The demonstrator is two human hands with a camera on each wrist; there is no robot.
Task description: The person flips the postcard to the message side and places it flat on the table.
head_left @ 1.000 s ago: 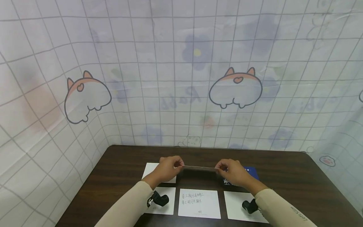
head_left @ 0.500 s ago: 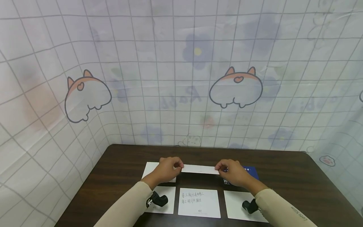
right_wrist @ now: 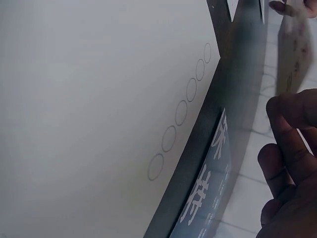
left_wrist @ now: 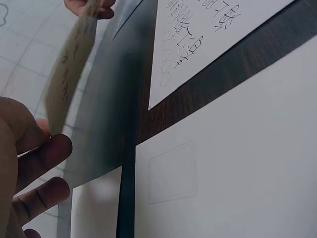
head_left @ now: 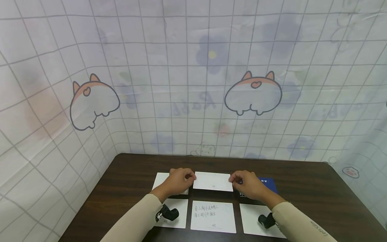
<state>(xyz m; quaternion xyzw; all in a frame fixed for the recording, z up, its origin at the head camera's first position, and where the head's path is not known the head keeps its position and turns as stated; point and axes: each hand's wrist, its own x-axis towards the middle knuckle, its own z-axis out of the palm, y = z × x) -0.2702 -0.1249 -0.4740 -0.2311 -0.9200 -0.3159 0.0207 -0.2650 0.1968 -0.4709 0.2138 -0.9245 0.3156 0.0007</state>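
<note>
A white postcard (head_left: 213, 182) is held between my two hands at the back row of the table, its faintly marked face turned toward the head camera. My left hand (head_left: 180, 179) pinches its left edge between thumb and finger. At the opposite edge, my right hand (head_left: 247, 184) pinches it the same way. Both wrist views show the postcard (left_wrist: 73, 69) raised above the table and slanted, with reddish marks on its other side. Directly in front of it lies a handwritten postcard (head_left: 213, 217). Under my right hand, a blue card (head_left: 268, 183) with white characters is partly covered.
Another white card (head_left: 160, 179) lies partly beneath my left hand. Two more, a left front card (head_left: 181, 205) and a right front card (head_left: 249, 218), lie under the forearms. A patterned curtain (head_left: 187, 84) rises behind the dark wooden table (head_left: 314, 188).
Seen edge-on at first, the postcard has tilted so its face now shows broadly to the head camera. Both hands keep their grip and stay in nearly the same place.
</note>
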